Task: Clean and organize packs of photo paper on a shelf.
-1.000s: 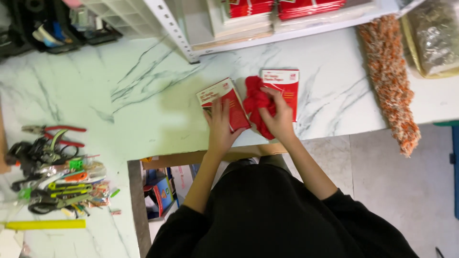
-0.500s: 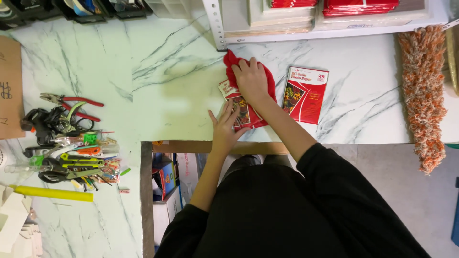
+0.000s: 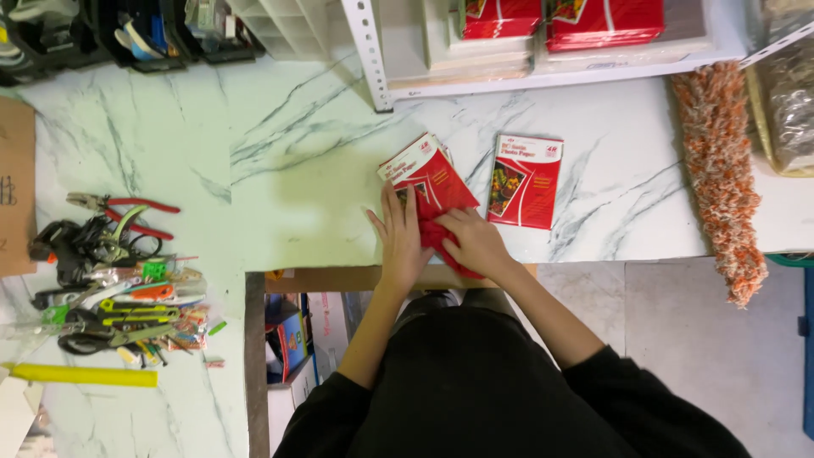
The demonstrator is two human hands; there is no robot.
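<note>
Clutter sits well to my left: a heap of red-handled pliers and hand tools (image 3: 110, 271) and a yellow ruler (image 3: 80, 375). A second red paper pack (image 3: 526, 181) lies just right of my hands; a fuzzy orange duster (image 3: 721, 170) lies farther right. White marble counter (image 3: 254, 170) is bare between. Its front edge runs under my wrists. My left hand (image 3: 400, 237) presses flat, fingers together, on the red flat paper pack (image 3: 428, 178); my right hand (image 3: 475, 242) lies curled on crumpled red wrap (image 3: 437, 237).
</note>
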